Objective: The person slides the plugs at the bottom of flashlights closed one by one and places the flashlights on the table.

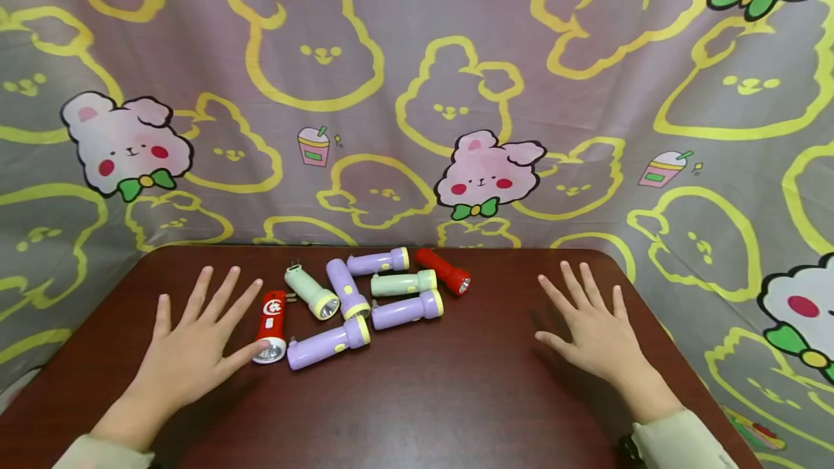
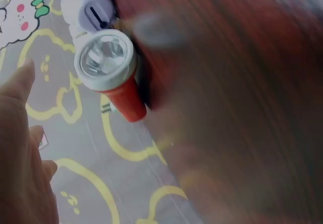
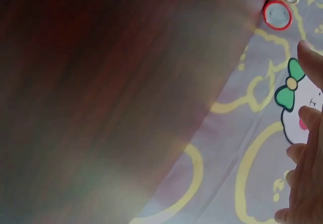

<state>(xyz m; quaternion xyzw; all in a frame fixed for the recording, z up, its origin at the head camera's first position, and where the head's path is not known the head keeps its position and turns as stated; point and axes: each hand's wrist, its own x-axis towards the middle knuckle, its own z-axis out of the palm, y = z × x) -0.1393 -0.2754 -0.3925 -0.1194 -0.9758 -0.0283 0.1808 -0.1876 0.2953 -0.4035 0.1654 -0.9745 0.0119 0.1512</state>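
My left hand is spread with straight fingers over the left of the table, its thumb tip overlapping the red flashlight with a white head. In the left wrist view that red flashlight shows its lens. My right hand is spread too, on the right side, holding nothing. Between the hands lie a green flashlight with prongs out, another green flashlight, a plain red flashlight and several purple flashlights. The right wrist view catches the red-rimmed flashlight at its upper corner.
The dark brown wooden table has rounded far corners. Behind it and along both sides hangs a grey curtain printed with yellow outlines and rabbit faces. A dark band shows at the right sleeve.
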